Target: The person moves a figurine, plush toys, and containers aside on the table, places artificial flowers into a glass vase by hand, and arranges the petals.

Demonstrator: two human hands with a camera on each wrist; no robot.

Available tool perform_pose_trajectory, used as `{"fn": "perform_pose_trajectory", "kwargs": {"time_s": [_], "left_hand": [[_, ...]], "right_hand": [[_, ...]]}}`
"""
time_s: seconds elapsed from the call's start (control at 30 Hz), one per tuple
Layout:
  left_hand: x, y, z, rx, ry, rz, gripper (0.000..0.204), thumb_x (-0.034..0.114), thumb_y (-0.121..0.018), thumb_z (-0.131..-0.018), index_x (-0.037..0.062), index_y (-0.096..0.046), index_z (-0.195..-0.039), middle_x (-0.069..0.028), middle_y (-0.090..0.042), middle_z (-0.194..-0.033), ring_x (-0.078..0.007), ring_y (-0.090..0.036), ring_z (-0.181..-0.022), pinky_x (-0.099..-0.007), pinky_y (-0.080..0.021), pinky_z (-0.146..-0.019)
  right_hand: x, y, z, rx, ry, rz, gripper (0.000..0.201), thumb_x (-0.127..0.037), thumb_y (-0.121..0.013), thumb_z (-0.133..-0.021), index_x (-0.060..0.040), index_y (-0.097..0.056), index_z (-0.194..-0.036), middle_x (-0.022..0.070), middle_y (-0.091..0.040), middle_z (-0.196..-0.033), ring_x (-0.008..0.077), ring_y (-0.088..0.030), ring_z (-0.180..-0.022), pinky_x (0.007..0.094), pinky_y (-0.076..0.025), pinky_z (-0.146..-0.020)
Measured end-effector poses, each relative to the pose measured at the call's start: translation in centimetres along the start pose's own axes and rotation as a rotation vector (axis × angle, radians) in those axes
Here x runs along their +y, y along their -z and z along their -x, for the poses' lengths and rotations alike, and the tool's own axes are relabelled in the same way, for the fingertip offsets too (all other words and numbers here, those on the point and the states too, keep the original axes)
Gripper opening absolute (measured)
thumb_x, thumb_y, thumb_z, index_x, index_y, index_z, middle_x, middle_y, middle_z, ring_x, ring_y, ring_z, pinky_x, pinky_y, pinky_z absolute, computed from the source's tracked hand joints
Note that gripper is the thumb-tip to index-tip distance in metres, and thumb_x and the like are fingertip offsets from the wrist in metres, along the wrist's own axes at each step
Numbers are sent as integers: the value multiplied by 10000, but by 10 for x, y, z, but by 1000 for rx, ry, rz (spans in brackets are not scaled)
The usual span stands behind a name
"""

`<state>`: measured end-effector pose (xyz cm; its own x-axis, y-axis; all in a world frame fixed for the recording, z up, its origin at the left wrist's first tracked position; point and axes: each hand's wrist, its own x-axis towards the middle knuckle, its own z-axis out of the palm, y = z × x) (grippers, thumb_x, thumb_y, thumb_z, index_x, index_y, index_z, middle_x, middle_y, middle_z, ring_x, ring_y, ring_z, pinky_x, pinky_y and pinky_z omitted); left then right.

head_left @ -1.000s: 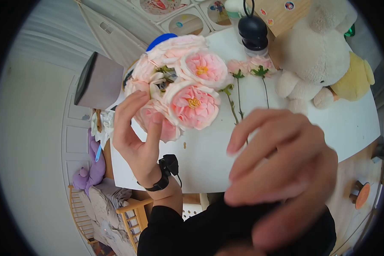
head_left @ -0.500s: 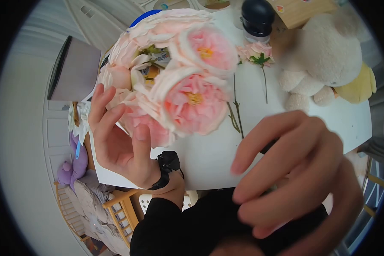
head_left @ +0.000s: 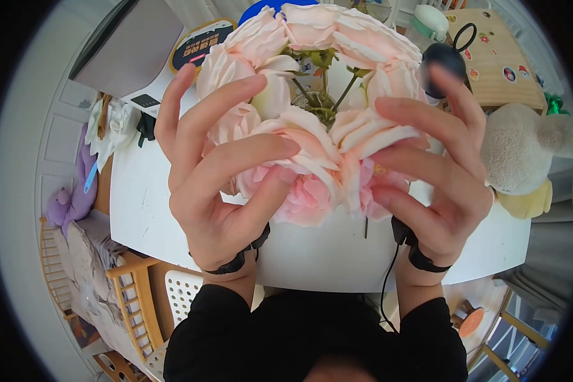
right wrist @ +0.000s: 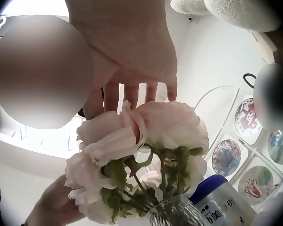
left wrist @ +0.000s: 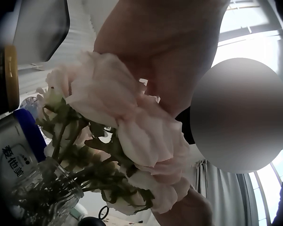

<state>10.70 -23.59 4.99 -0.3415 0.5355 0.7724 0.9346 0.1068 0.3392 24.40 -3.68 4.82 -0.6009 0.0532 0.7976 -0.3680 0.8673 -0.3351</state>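
Note:
A ring of pale pink roses [head_left: 312, 25] stands over the white table, their green stems [head_left: 325, 83] running down into a ribbed glass vase [right wrist: 174, 212]. At the near left, my left hand [head_left: 219, 184] has thumb and index finger close together on the petals of one rose [head_left: 309, 200], its other fingers spread over the blooms. My right hand [head_left: 445, 172] curls its thumb and fingers about the near right rose [head_left: 385, 181]. From below, the right wrist view shows those fingers [right wrist: 127, 96] reaching down behind the flower heads. Each wrist wears a black strap.
A can with a blue lid [right wrist: 217, 188] stands beside the vase. To the right are a dark bottle [head_left: 440, 63], a stickered wooden board [head_left: 496, 57] and a plush toy [head_left: 519, 149]. A grey box [head_left: 130, 48] stands at the left of the white table [head_left: 153, 204].
My right hand has moved from the near right up to the roses. My left hand has come in from their left side onto the near petals. The view has shifted, with the bouquet now central.

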Motion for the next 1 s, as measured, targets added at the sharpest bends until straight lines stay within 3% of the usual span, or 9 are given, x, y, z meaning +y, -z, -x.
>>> {"fn": "perform_pose_trajectory", "kwargs": {"time_s": [0.1, 0.3, 0.4, 0.53, 0.57, 0.6, 0.77, 0.87, 1.0], "left_hand": [[1, 1, -1, -19, -12, 11, 181, 107, -692, -657, 100, -708, -837, -153, -653, -1203, -413, -365, -1356, -553, -192, -1148], [-5, 1, -4, -41, -88, 67, 180, 129, -721, -689, 78, -704, -861, -158, -651, -1193, -409, -396, -1325, -549, -213, -1142], [-2, 1, -4, -32, -67, 99, 188, 162, -703, -779, 63, -694, -939, -166, -645, -1198, -408, -404, -1323, -552, -221, -1139], [-7, 6, -4, 233, 7, 222, 237, 154, -656, -859, 20, -652, -1055, -191, -632, -1198, -360, -485, -1261, -515, -291, -1113], [-11, 4, -2, 338, 61, 292, 255, 135, -672, -849, 11, -644, -1070, -193, -634, -1184, -329, -518, -1226, -498, -317, -1101], [-14, 2, -1, 444, 114, 363, 276, 116, -688, -839, 1, -636, -1085, -194, -635, -1169, -298, -551, -1191, -480, -342, -1088], [-26, 7, 2, 468, 201, 422, 238, 98, -635, -894, -22, -620, -1100, -195, -625, -1182, -286, -564, -1179, -422, -375, -1065], [-29, 5, 1, 447, 220, 433, 231, 81, -621, -901, -24, -621, -1107, -191, -621, -1193, -271, -565, -1171, -404, -379, -1058], [-35, 4, 1, 397, 280, 320, 237, 72, -513, -954, -32, -611, -1143, -211, -629, -1197, -292, -583, -1179, -421, -396, -1077]], "right_hand": [[1, 0, -1, -28, -32, -7, 354, -265, -746, -544, -44, -736, -821, 121, -705, -1100, 411, -446, -1285, 532, -312, -1093], [-1, -3, -1, -25, -40, -17, 367, -250, -744, -544, -35, -732, -842, 134, -700, -1111, 419, -439, -1294, 531, -301, -1099], [0, 0, 0, -9, -17, -43, 380, -246, -757, -605, -32, -716, -917, 174, -672, -1153, 421, -445, -1293, 529, -301, -1100], [11, 4, 7, 234, -83, -271, 402, -243, -759, -733, -25, -659, -1056, 235, -613, -1222, 415, -471, -1277, 521, -300, -1103], [10, 1, 7, 387, -85, -371, 238, -16, -704, -758, 17, -645, -985, 205, -646, -1112, 309, -586, -1100, 409, -440, -973], [16, 4, 10, 420, -182, -418, 211, 0, -696, -773, 16, -643, -976, 190, -650, -1096, 271, -600, -1055, 373, -458, -921], [62, -3, 34, 563, -678, -514, 207, 43, -681, -822, 18, -643, -1024, 114, -661, -1032, 102, -616, -861, 226, -478, -704], [83, -12, 38, 302, -814, -582, 310, 13, -724, -801, 16, -642, -1100, 74, -675, -1029, 103, -620, -868, 239, -487, -727], [59, -28, 40, -97, -564, -479, 339, -41, -691, -845, -3, -624, -1175, 58, -661, -1111, 135, -600, -960, 270, -479, -845]]}}
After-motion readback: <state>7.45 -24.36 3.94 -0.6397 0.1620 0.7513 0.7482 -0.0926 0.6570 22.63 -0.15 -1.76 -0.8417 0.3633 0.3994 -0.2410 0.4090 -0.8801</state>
